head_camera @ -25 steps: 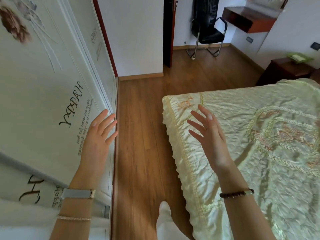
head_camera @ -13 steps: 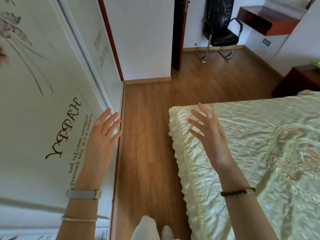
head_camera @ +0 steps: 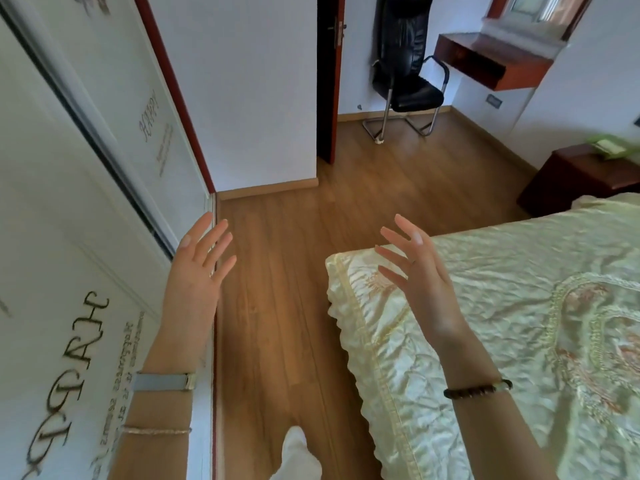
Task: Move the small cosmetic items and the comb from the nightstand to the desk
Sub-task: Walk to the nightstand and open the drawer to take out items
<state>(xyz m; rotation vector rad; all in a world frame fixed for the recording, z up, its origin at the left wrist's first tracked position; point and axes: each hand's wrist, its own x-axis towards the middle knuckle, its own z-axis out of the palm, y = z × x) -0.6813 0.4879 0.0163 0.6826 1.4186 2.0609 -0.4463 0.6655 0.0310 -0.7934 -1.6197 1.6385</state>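
My left hand (head_camera: pixel 199 268) is raised beside the white wardrobe door, fingers spread, holding nothing. My right hand (head_camera: pixel 417 271) hovers over the corner of the bed, fingers apart and empty. A dark wooden nightstand (head_camera: pixel 575 178) stands at the far right beside the bed, with a green item (head_camera: pixel 609 147) on top; other things on it are too small to tell. A wall-mounted reddish desk (head_camera: pixel 491 64) hangs at the far back right. No comb or cosmetic items are visible.
A bed with a cream satin cover (head_camera: pixel 502 341) fills the right. White sliding wardrobe doors (head_camera: pixel 69 237) line the left. A wooden floor strip (head_camera: pixel 277 306) runs between them. A black chair (head_camera: pixel 405 74) stands by the open dark door (head_camera: pixel 329 81).
The view has moved forward along the floor and tilted up; the nightstand, desk and chair appear closer. Both hands stay raised and empty.
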